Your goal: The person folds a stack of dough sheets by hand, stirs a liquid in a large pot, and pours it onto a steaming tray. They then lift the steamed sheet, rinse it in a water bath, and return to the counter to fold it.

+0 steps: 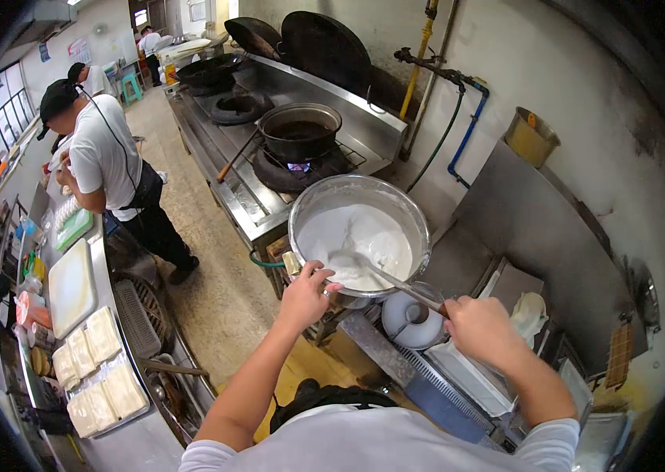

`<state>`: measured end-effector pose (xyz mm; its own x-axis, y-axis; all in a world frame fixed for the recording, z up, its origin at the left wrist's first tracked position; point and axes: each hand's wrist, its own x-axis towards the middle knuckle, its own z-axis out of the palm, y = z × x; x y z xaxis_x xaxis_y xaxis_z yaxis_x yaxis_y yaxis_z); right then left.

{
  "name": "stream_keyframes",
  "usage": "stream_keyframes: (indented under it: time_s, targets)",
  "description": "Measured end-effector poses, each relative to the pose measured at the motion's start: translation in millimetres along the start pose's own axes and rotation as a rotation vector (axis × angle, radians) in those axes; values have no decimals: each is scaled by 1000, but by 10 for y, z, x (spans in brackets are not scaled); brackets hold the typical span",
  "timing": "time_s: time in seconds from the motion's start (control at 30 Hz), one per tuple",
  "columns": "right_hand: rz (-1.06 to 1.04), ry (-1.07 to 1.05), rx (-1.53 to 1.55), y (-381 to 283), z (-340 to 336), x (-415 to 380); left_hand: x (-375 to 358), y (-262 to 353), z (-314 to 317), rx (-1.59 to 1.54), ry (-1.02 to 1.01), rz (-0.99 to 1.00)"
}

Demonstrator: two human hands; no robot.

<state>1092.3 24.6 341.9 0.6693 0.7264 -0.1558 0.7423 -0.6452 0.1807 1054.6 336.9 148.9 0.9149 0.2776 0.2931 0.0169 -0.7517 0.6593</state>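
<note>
R hand (483, 324) clamped round ladle (402, 285) handle; L hand (306, 299), fingers part-curled, at near-left rim of big metal bowl (421, 228), grip or touch can't tell. Ladle head's in white mix (323, 228), near side; dark pot (299, 144) w/ lit burner (269, 169) beyond, far L.

- There were two hands: one left hand (309, 299), one right hand (486, 326).
- There was one ladle (403, 283) and one metal bowl (421, 226).
- Three dark woks (325, 51) showed.
- One black pot (301, 148) showed.
- One teal stool (131, 86) showed.
</note>
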Motion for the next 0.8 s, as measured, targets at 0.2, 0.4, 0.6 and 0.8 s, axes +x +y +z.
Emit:
stream_keyframes:
  time_s: [0.2,0.4,0.6,0.8]
  targets:
    - [-135,-106,35,20,-720,118,9,37,-52,-27,-32,-18]
    - [-157,-207,-10,-360,-570,656,-9,143,-158,-29,-36,-42]
    - [-120,-14,-77,-677,334,900,-12,47,-87,-65,19,19]
    - [98,47,-107,-197,1027,1055,-20,40,-76,-81,6,1]
